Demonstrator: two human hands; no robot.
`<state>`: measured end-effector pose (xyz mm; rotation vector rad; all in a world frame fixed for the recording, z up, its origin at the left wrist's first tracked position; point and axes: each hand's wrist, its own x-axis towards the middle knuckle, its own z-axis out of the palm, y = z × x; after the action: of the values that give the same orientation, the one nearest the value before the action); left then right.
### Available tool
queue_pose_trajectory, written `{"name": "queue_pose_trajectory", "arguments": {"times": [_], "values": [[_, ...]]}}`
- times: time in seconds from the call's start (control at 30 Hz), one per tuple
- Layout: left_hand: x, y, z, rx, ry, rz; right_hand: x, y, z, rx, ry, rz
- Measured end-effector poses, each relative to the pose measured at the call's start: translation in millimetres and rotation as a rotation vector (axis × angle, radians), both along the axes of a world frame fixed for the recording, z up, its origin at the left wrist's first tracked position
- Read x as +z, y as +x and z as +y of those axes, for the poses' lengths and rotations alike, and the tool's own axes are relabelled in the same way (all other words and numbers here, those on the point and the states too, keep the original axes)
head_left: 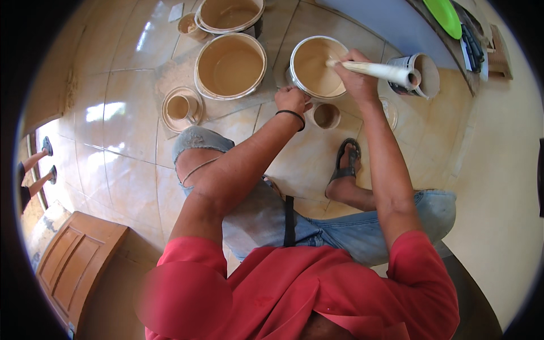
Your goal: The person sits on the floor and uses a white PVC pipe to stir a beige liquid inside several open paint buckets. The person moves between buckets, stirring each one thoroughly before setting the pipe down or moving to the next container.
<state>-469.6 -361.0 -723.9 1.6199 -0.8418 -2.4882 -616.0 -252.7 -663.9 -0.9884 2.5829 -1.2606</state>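
A bucket [293,63] of smooth tan liquid stands on the tiled floor in front of me. My right hand [358,80] is closed around a thick white pipe [381,71], smeared with tan near its lower end. That end reaches into the bucket, at the liquid; its hollow upper end points to the right. My left hand [292,101], with a dark band at the wrist, grips the bucket's near-left rim with curled fingers. Just below the bucket, close to my left hand, sits a small cup [327,115] with brownish contents.
Left stand two larger buckets [198,79] of tan liquid and a mug [180,107] on a round lid. A tilted pail [428,76] and another lid [390,113] are on the right. A green plate [443,17] lies on a ledge. Another person's feet [48,146] show far left.
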Motion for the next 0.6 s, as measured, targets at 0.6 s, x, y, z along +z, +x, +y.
{"name": "queue_pose_trajectory", "arguments": {"times": [0.6], "values": [[29.6,13.9,31.5,0.068,0.053,-0.042,-3.1,9.6,3.6,-0.161,0.133,-0.175]]}}
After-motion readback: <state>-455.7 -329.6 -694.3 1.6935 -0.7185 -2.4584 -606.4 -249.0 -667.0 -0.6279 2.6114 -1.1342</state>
